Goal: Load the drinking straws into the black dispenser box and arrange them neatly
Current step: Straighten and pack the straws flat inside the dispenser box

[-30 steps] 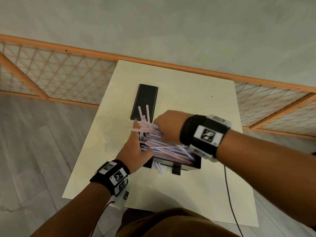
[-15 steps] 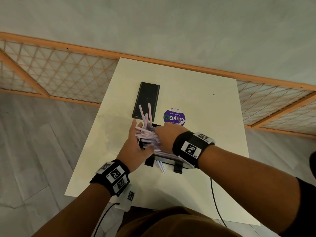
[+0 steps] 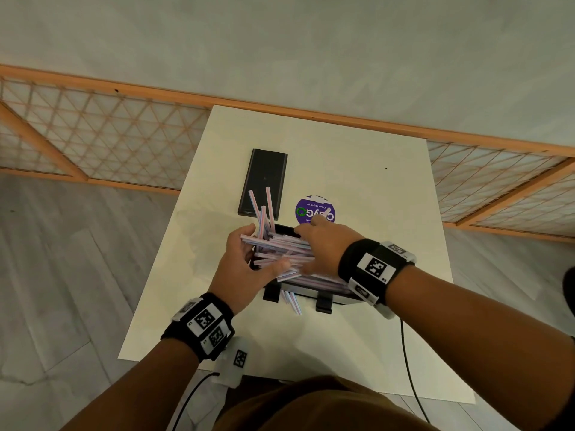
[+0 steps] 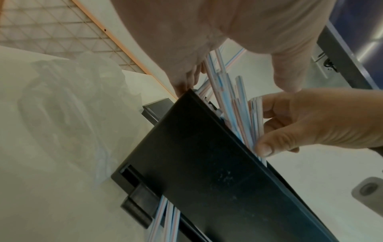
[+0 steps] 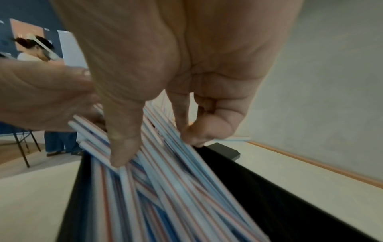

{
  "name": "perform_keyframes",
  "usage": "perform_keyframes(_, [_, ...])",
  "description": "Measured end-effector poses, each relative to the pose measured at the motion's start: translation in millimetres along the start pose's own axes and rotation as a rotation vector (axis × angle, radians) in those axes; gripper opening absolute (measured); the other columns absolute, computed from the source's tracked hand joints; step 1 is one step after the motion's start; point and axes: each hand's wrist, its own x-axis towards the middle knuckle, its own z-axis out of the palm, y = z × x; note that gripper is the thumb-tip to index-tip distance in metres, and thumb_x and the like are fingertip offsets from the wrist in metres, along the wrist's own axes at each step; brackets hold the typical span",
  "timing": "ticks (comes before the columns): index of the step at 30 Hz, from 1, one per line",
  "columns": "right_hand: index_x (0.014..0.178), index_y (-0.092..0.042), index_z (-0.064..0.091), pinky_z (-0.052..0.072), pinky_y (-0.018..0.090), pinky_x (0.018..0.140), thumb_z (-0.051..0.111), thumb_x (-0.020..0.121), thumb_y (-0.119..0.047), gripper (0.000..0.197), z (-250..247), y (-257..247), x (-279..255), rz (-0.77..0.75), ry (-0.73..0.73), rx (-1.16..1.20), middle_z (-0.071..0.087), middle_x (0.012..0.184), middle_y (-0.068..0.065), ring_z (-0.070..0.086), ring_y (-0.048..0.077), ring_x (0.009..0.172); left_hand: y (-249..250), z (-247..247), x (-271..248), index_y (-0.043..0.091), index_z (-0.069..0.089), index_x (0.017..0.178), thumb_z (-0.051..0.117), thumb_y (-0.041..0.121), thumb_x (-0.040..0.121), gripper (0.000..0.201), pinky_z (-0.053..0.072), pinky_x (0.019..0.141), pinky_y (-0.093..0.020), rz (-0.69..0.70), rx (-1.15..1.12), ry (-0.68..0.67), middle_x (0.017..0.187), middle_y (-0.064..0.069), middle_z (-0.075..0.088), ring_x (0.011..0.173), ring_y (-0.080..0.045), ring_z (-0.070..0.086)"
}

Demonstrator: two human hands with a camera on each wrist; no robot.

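The black dispenser box [image 3: 339, 298] stands at the middle of the white table [image 3: 373, 188], heaped with striped straws [image 3: 280, 248] lying crooked. My left hand [image 3: 264, 248] is at the box's left end, its thumb and fingers pinching the straw ends [image 4: 248, 117]. My right hand [image 3: 323, 244] lies over the heap, thumb and curled fingers round a bundle of straws [image 5: 165, 180]. Up to 3 straws [image 3: 264, 206] stick up behind the left end. A few more [image 3: 292, 301] poke out of the front slot, between the box's two feet.
The box's flat black lid [image 3: 263, 181] lies on the table behind the box. Beside the lid sits a round purple disc [image 3: 314, 211] with print on it. A cable [image 3: 407, 368] trails off the table's near right edge. A person [image 5: 35, 49] stands far off.
My right arm has drawn back toward me and to the right, uncovering the purple disc. Its hand stays on the straw heap. The left hand has kept its place at the box's left end.
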Motion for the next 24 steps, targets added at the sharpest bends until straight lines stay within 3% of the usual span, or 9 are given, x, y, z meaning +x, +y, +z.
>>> perform_keyframes(2, [0.132,-0.027,0.049,0.049,0.033,0.069,0.076,0.078,-0.051,0.065,0.2,0.6,1.1,-0.009,-0.026,-0.072,0.049,0.118,0.004,0.054,0.022,0.083,1.5,0.0,-0.9,0.026,0.038,0.144,0.092,0.032,0.071,0.092,0.053,0.103,-0.032,0.007,0.015,-0.003,0.134,0.012,0.061,0.118,-0.002,0.063])
perform_keyframes(5, [0.128,-0.024,0.052,0.050,0.034,0.069,0.074,0.079,-0.055,0.062,-0.6,-1.8,2.4,0.009,-0.059,-0.163,0.050,0.117,0.005,0.053,0.022,0.082,6.6,-0.6,-3.8,0.025,0.034,0.148,0.092,0.029,0.071,0.097,0.055,0.098,-0.024,0.010,0.044,-0.018,0.134,0.012,0.058,0.113,0.002,0.064])
perform_keyframes(10, [0.116,-0.015,0.062,0.048,0.031,0.066,0.061,0.090,-0.054,0.047,-1.7,-7.3,3.8,0.021,-0.083,-0.277,0.061,0.098,0.004,0.057,0.020,0.077,12.0,0.7,-7.0,0.031,0.020,0.157,0.086,0.054,0.068,0.113,0.044,0.103,-0.016,0.050,0.174,-0.028,0.156,0.015,0.034,0.136,0.000,0.041])
perform_keyframes(14, [0.116,-0.015,0.059,0.044,0.029,0.066,0.059,0.094,-0.044,0.036,0.2,-9.1,3.8,0.014,-0.064,-0.160,0.063,0.094,0.002,0.056,0.019,0.076,15.1,11.1,-11.9,0.035,0.004,0.158,0.079,0.046,0.084,0.106,0.035,0.098,0.002,0.107,0.227,-0.084,0.147,0.038,0.025,0.124,0.033,0.028])
perform_keyframes(15, [0.115,-0.015,0.057,0.044,0.029,0.066,0.060,0.094,-0.043,0.035,1.3,-9.4,3.8,0.016,-0.064,-0.130,0.062,0.092,0.001,0.056,0.019,0.075,14.0,15.0,-12.0,0.033,-0.003,0.160,0.077,0.050,0.085,0.111,0.037,0.103,-0.003,0.115,0.237,-0.100,0.149,0.035,0.026,0.129,0.028,0.030])
perform_keyframes(18, [0.114,-0.016,0.052,0.050,0.030,0.069,0.064,0.092,-0.037,0.032,5.0,-11.2,3.2,0.005,-0.055,-0.018,0.065,0.096,0.001,0.057,0.020,0.075,7.0,23.8,-7.4,0.038,-0.019,0.157,0.070,0.072,0.076,0.126,0.044,0.113,-0.035,0.137,0.325,-0.083,0.160,0.008,0.028,0.142,-0.007,0.036])
perform_keyframes(20, [0.117,-0.015,0.047,0.052,0.032,0.072,0.066,0.092,-0.029,0.034,4.8,-11.5,2.6,0.006,-0.039,0.082,0.064,0.097,0.004,0.060,0.022,0.079,3.8,27.0,-2.7,0.037,-0.022,0.157,0.068,0.074,0.075,0.127,0.045,0.112,-0.036,0.144,0.353,-0.072,0.160,0.004,0.027,0.142,-0.012,0.037])
perform_keyframes(22, [0.120,-0.014,0.049,0.051,0.031,0.073,0.068,0.091,-0.026,0.037,1.5,-9.9,3.4,0.002,-0.019,0.161,0.065,0.100,0.006,0.062,0.023,0.085,6.4,26.3,1.0,0.037,-0.018,0.158,0.069,0.069,0.079,0.122,0.046,0.111,-0.035,0.147,0.272,-0.092,0.158,0.011,0.030,0.141,-0.010,0.040])
perform_keyframes(24, [0.117,-0.017,0.054,0.048,0.028,0.073,0.069,0.091,-0.035,0.035,-3.4,-7.7,5.0,-0.010,0.007,0.235,0.065,0.100,0.002,0.061,0.020,0.087,11.0,20.9,1.1,0.035,0.003,0.158,0.068,0.057,0.089,0.098,0.049,0.107,-0.030,0.164,0.196,-0.125,0.148,0.022,0.042,0.133,-0.004,0.050])
